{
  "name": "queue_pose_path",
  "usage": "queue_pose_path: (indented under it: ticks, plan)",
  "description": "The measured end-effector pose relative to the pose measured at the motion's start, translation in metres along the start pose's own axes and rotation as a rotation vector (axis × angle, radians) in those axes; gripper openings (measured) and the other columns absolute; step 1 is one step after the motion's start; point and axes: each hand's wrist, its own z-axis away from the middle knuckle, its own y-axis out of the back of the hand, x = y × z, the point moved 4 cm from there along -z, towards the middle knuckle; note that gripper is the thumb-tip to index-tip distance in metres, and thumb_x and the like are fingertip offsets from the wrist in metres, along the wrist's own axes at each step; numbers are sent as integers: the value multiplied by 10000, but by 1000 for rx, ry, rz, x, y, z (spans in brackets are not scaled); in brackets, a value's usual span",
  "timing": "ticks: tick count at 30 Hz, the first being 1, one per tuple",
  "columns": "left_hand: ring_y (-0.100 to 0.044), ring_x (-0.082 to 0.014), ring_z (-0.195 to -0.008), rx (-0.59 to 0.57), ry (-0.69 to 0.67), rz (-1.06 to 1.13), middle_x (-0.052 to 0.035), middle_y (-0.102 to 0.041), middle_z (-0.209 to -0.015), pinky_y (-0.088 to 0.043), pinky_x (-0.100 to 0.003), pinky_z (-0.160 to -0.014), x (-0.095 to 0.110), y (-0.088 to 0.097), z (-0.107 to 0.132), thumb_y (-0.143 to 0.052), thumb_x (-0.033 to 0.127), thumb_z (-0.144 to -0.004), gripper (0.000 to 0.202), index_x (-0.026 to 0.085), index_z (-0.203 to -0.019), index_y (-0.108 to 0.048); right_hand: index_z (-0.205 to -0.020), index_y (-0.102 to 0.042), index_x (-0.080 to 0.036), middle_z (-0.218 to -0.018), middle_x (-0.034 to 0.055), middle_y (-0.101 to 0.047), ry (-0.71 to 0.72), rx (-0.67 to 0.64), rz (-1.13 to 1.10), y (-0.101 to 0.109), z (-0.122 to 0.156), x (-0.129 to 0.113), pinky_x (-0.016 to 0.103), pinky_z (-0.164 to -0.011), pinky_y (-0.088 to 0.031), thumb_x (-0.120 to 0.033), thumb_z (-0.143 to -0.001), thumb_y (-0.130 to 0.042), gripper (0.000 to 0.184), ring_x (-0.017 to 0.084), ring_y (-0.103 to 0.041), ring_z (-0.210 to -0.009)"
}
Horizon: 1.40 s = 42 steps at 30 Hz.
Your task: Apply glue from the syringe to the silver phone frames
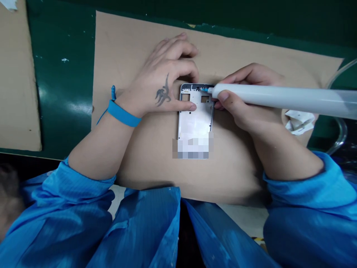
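Note:
A silver-white metal phone frame (199,121) with a dark top edge and cut-out windows lies flat on a brown board. My left hand (167,82) steadies it, thumb across the frame's face and index finger bent at its top edge; the other fingers curl above the board. In my right hand (242,108) is a thick white dispensing syringe (262,97), held nearly level between thumb and fingers. Its blue nozzle tip (205,90) points at the top part of the frame; whether it touches, I cannot tell. The frame's lower end is pixelated.
The brown board (134,149) lies on a green tabletop (64,82), with another brown board (16,82) at the left. Beside my right wrist is a crumpled white paper (299,122). Clear tubing (340,134) runs along the right edge. A blurred shape is at lower left.

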Motion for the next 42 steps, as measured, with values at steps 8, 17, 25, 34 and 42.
queue_pose_path:
  ticks: [8,17,25,34,42]
  plan:
    - [-454,-474,-1671,-9,-49,-81,-4,-711,-1527,-281,-654,-1494,-2,-2,2,-922,781,-708,488,459,-1070,-868,-928,-789,-277,-973,135,-843,3,18,-4,0,0,2,460,-712,-656,-743,-806,-991,523,281,-746,-774]
    - [-412,-461,-1694,-51,-7,-107,-20,-661,-1580,-201,-632,-1531,4,0,4,-874,754,-781,484,408,-1117,-830,-964,-831,-228,-967,131,-848,129,34,37,1,-2,6,429,-705,-666,-761,-865,-949,555,253,-770,-762]
    - [-318,-481,-1743,-47,67,-95,-16,-633,-1573,-196,-719,-1468,2,-2,4,-908,794,-716,619,339,-1127,-829,-1043,-825,-307,-983,48,-819,110,-35,73,1,-1,6,471,-838,-747,-705,-937,-918,423,289,-839,-897]
    - [-355,-383,-1745,-74,-6,-253,-57,-591,-1632,-233,-640,-1487,5,-3,6,-927,726,-846,624,259,-1243,-810,-1041,-828,-299,-1027,47,-850,119,-42,111,0,-1,2,502,-851,-762,-702,-962,-894,416,297,-844,-901]
    - [-359,-367,-1746,-55,-19,-227,-71,-603,-1641,-253,-585,-1512,3,-3,7,-974,751,-824,628,314,-1238,-797,-991,-815,-265,-978,75,-840,46,8,33,2,-2,10,415,-733,-727,-675,-919,-946,436,245,-804,-813]
